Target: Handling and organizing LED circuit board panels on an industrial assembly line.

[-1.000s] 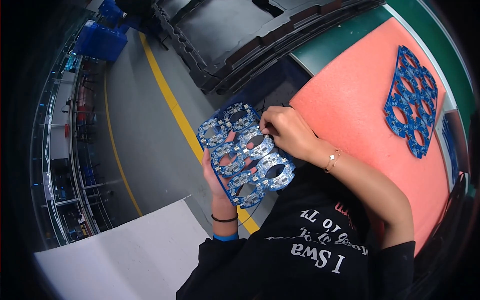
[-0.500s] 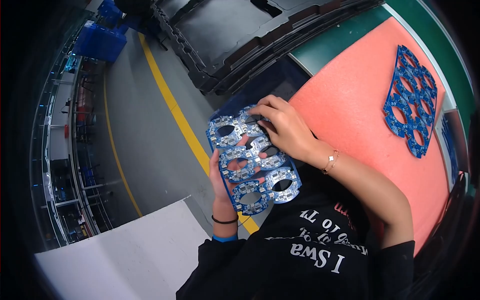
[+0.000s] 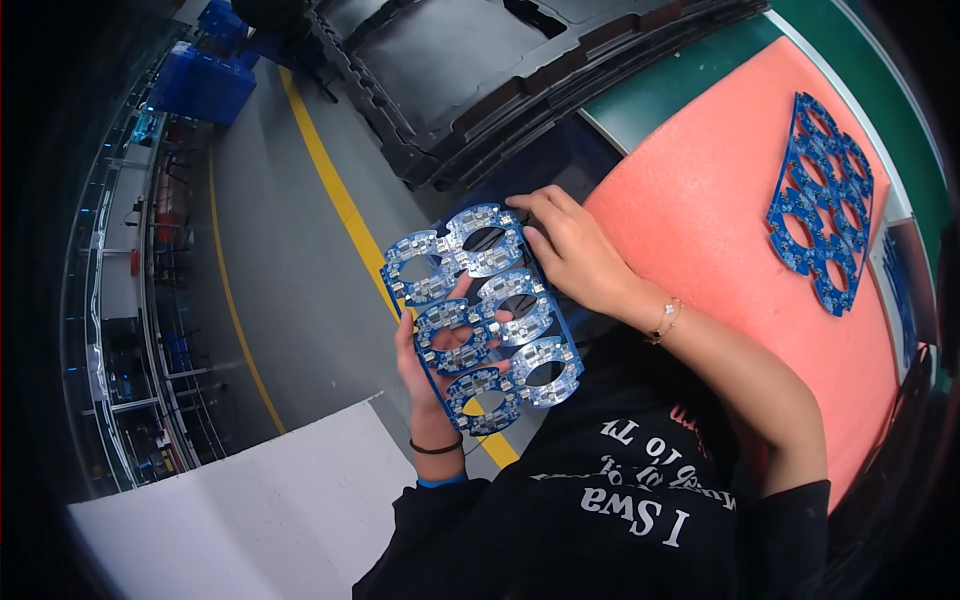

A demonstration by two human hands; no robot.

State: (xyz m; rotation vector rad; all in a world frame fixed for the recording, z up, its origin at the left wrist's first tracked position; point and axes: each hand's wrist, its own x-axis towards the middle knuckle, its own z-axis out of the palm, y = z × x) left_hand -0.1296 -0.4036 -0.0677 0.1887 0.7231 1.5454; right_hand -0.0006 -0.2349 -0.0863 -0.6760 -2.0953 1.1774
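Shifting leftward since the earlier frame, your blue circuit-board panel point(image 3: 487, 300) is stretching lengthwise away from you, your left hand point(image 3: 415, 372) gripping it from beneath, your right hand point(image 3: 580, 258) bending beside its far-right corner, grip unclear.

This is an electronics workshop. A blue, perforated circuit-board panel point(image 3: 490, 290) is held left of a flat pink mat point(image 3: 690, 200).

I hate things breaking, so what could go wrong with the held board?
The held board rests on the left hand with floor showing beneath, so it might slip and fall. Tiny parts crowd its top, and the right hand is at its edge, so a bump could maybe damage them.
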